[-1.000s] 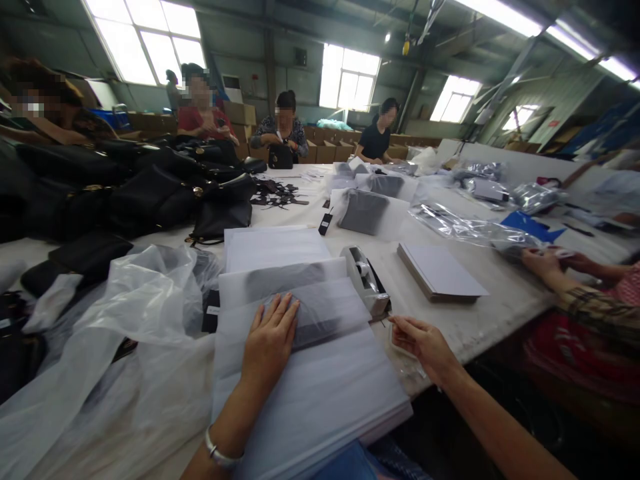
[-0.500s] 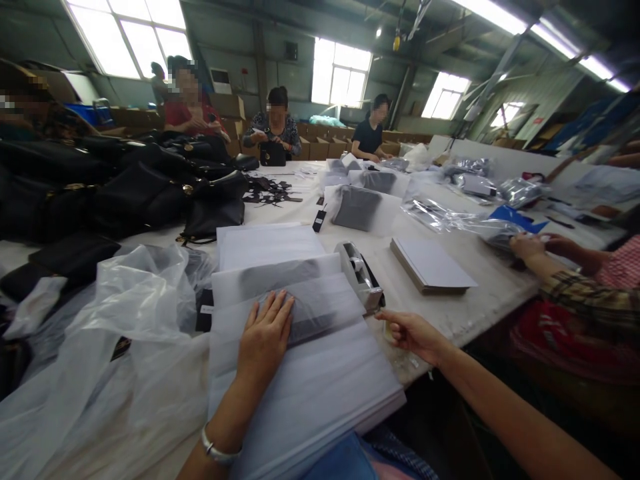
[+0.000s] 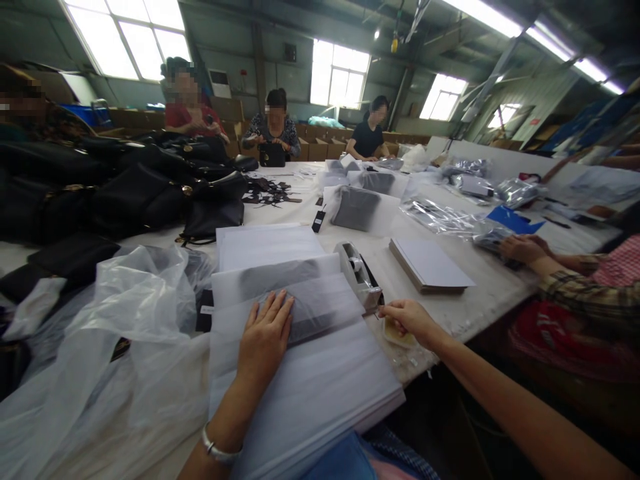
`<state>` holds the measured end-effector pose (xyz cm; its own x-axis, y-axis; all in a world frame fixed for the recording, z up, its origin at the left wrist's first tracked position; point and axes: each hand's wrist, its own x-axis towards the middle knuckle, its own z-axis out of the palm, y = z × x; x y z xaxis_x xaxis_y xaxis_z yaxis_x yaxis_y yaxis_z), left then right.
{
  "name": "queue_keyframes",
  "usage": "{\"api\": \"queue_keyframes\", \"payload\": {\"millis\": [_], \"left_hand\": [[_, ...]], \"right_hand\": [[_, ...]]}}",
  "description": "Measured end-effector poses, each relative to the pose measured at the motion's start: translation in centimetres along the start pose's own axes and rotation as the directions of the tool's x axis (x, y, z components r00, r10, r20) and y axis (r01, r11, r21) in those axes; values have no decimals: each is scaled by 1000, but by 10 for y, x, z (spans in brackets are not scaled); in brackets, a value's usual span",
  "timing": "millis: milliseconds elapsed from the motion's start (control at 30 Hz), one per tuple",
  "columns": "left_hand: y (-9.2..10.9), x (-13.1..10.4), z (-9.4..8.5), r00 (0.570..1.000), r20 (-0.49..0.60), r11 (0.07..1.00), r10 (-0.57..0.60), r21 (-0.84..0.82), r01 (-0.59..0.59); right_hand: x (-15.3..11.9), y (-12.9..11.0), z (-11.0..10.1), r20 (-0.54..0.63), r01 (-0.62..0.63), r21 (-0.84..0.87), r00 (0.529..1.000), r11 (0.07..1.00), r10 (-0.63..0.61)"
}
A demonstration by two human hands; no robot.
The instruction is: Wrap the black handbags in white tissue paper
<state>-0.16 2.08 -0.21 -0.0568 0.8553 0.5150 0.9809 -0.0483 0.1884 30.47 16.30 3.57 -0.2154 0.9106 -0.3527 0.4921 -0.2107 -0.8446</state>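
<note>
My left hand (image 3: 267,333) lies flat, fingers apart, on white tissue paper folded over a dark item (image 3: 313,323). Beneath is a stack of white paper sheets (image 3: 320,393). Just right of the wrapped item stands a grey tape dispenser (image 3: 356,273). At its near end my right hand (image 3: 407,320) is pinched closed; what lies between the fingertips is too small to make out. A yellowish roll (image 3: 399,333) rests on the table under that hand.
Black bags (image 3: 135,193) are heaped at the left, behind clear plastic (image 3: 135,287). A stack of cards (image 3: 430,263) lies right of the dispenser. Farther back is a wrapped dark item (image 3: 356,208). A co-worker's hands (image 3: 525,250) handle plastic at the right; other people sit across the table.
My right hand has shifted slightly right, its fingers drawn together near the dispenser, and more of the yellowish roll shows. My left hand has stayed put. The co-worker's hands at right moved left.
</note>
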Motion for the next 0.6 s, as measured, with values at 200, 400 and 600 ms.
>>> {"api": "queue_keyframes", "payload": {"millis": [200,400,600], "left_hand": [[0,-1,0,1000,-8,1000,-16,-22,16],[3,4,-11,992,84,978,-96,-176,110],[1,13,-29,950,260,882,-171,-390,265]], "right_hand": [[-12,5,-1,62,-95,113,994,989,88],[-54,-10,11,158,207,17,966,978,-207],[-69,-44,50,343,498,-94,829,862,-442]]}}
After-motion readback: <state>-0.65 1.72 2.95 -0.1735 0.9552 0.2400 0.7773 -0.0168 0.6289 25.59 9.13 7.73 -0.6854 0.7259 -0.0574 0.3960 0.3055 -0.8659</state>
